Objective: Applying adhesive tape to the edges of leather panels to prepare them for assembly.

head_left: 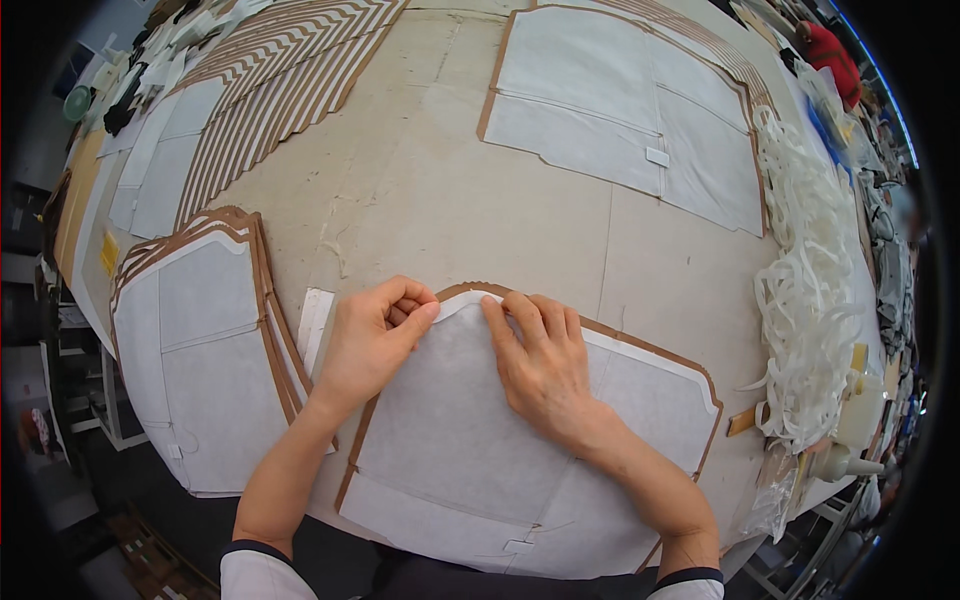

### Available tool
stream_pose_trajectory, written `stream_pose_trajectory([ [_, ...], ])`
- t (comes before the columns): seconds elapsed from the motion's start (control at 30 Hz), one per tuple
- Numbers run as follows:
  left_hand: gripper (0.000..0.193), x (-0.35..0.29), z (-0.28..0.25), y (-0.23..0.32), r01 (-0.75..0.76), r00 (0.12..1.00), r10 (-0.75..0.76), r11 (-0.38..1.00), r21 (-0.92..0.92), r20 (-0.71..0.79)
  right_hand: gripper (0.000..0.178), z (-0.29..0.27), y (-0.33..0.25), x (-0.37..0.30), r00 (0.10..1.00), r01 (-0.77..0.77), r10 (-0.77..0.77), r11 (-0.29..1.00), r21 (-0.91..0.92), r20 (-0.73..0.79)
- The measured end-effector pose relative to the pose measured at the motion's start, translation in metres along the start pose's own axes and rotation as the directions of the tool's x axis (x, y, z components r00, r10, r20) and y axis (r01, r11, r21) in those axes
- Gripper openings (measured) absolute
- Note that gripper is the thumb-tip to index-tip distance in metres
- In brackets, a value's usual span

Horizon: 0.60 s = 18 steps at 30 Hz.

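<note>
In front of me lies a panel (pixel 450 430) with a white backing and a brown border along its edges. A narrow white strip (pixel 463 300) runs along its far curved edge. My left hand (pixel 375 335) is closed, pinching the strip's end between thumb and forefinger at the panel's far left corner. My right hand (pixel 540 355) rests on the panel with its fingers stretched out, the fingertips touching the strip just right of the pinch. More white strip follows the far right edge and bends round the right corner. A small white tag (pixel 519 547) sits near the panel's close edge.
A stack of similar panels (pixel 215 350) lies at the left; a fanned row of panels (pixel 270 90) lies behind it. Another panel stack (pixel 620 100) sits far right. A heap of loose white strips (pixel 805 290) lines the table's right side, near a nozzled bottle (pixel 840 463).
</note>
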<state>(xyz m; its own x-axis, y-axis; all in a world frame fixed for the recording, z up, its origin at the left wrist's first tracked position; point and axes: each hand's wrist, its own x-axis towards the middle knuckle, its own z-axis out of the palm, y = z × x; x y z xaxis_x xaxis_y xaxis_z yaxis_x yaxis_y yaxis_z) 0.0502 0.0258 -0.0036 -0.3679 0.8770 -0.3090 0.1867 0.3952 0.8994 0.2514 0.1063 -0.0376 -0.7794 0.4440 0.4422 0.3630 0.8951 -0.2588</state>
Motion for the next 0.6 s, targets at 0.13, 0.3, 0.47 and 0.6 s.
stream_pose_trajectory([
  [0.13,0.014,-0.002,0.002,0.000,-0.019,0.999,0.019,1.000,0.025,-0.033,0.049,-0.001,-0.001,0.002,1.000,0.010,-0.010,1.000,-0.013,0.001],
  [0.3,0.011,-0.006,0.005,-0.003,-0.105,0.987,0.118,0.987,0.121,-0.106,0.049,0.000,-0.002,0.003,1.000,0.020,-0.020,0.999,-0.037,0.011],
  [0.47,0.009,-0.011,0.004,-0.003,-0.147,0.975,0.170,0.977,0.156,-0.146,0.049,-0.001,-0.002,0.007,0.999,0.034,-0.032,0.999,-0.041,0.036],
  [0.6,0.008,-0.011,0.001,-0.001,-0.111,0.986,0.126,0.985,0.135,-0.108,0.052,0.000,-0.002,0.009,0.999,0.039,-0.038,0.999,-0.034,0.021],
])
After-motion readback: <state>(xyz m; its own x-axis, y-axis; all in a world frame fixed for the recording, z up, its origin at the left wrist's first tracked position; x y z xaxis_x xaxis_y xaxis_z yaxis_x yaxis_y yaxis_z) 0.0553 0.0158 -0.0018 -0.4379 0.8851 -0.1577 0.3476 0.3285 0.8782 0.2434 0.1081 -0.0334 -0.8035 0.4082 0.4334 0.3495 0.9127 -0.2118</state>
